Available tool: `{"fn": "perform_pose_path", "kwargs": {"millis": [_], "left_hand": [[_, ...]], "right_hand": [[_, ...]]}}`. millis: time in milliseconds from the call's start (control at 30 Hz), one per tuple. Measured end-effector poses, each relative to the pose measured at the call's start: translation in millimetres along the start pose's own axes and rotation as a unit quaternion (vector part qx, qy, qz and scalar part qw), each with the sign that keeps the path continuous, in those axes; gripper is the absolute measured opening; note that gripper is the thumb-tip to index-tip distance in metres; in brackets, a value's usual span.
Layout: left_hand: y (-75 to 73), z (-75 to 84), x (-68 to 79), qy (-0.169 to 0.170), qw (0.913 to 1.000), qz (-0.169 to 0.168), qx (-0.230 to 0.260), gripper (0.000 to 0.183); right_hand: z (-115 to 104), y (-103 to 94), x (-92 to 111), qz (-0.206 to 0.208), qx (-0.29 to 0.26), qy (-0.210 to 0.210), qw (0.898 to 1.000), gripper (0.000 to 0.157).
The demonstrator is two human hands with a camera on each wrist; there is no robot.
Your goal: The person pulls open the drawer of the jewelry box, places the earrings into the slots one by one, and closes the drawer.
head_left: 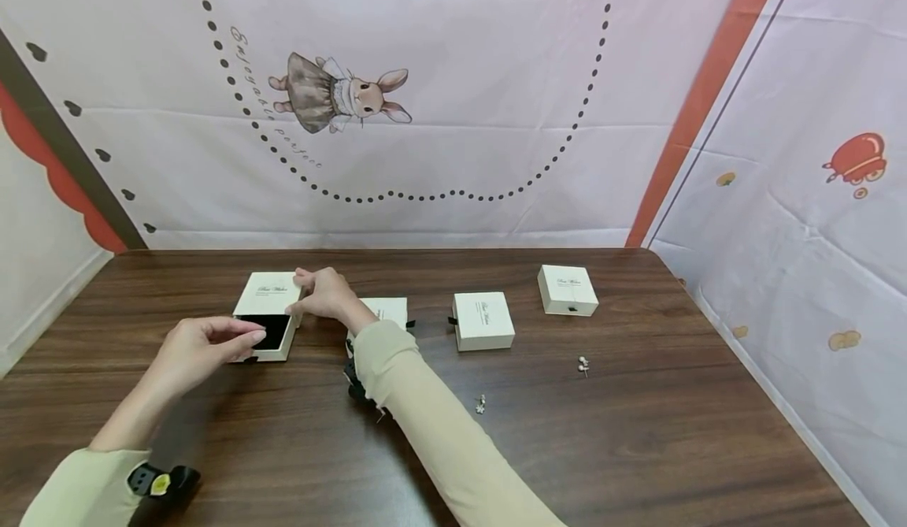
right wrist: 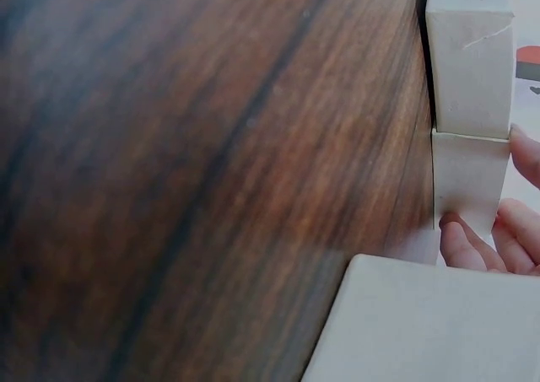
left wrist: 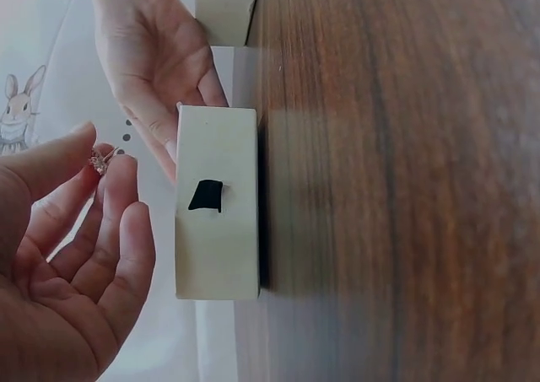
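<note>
Left hand: grip pinches one sparkling jewellery piece, fine form unclear. Right hand: grip holds the left slide-out box. Neighbouring box, right: partly hidden by sleeve.

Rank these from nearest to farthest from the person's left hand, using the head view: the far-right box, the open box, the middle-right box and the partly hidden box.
1. Open box: right beside the left hand.
2. Partly hidden box: next one to the right.
3. Middle-right box: further right.
4. Far-right box: last on the right.
</note>
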State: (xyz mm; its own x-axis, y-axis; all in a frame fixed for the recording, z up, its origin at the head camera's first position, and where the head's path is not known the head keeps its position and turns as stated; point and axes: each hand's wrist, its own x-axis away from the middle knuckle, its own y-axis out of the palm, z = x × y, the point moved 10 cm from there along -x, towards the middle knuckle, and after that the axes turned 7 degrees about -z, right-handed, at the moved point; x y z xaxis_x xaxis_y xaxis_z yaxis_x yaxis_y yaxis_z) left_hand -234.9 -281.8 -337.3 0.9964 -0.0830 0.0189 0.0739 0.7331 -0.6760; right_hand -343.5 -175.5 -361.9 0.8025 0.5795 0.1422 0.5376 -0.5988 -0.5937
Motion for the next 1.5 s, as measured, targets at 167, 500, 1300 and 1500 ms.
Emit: {"fn": "perform_pose_path", "kwargs": {"millis": [167, 500, 1300, 1500], "left_hand": [[-1.5, -2.7, -1.8, -0.015, 0.9998, 0.003, -0.007, 0.049], [-3.5, -4.0, -5.1, -0.018, 0.9991, 0.009, 0.037, 0.047], [-0.6, -13.3, -16.4, -0.051, 0.9986, -0.012, 0.005, 0.050], [3.2, -14.2, -19.7, -0.052, 0.9983, -0.021, -0.016, 0.048]], "right_hand": [[0.8, 0.6, 0.0, 0.002, 0.001, 0.001, 1.000, 0.060], [1.5, 1.4, 0.4, 0.004, -0.007, -0.002, 1.000, 0.058], [0.5, 0.7, 1.6, 0.005, -0.010, -0.006, 1.000, 0.054], [0.3, 0.5, 0.1, 0.004, 0.000, -0.006, 1.000, 0.057]]}}
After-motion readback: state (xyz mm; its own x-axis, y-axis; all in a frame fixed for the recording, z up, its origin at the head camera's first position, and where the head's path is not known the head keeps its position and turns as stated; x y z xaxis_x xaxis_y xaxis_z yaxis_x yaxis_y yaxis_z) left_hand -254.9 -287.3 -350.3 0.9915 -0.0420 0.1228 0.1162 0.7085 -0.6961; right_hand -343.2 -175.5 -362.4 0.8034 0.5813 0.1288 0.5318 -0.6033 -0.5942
